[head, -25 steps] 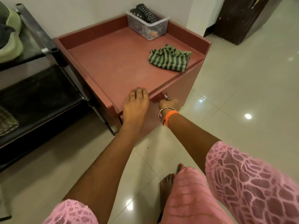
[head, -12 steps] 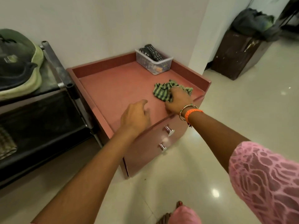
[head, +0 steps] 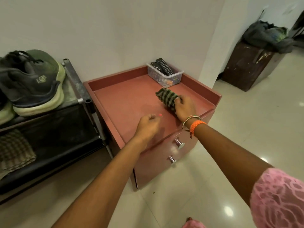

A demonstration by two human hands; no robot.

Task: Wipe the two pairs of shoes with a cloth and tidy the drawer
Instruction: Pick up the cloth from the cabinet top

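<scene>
The right hand [head: 185,106] has moved from the drawer front up to the striped cloth [head: 167,99] on the red cabinet [head: 125,99] top and now grips it, readying the shoe-wiping step, while the left hand [head: 147,125] hovers alongside, loosely curled and empty.

A home entryway. Left of the left hand [head: 148,125], a shoe rack [head: 79,89] with sneakers [head: 31,83]; beyond the right hand [head: 185,107], remotes [head: 164,66] in a tub.

My right hand [head: 185,106] grips the striped cloth [head: 167,99] on the red drawer cabinet [head: 125,102]; my left hand [head: 148,125] hovers loosely curled nearby, beside the shoes [head: 32,83] on the rack [head: 79,89].
</scene>
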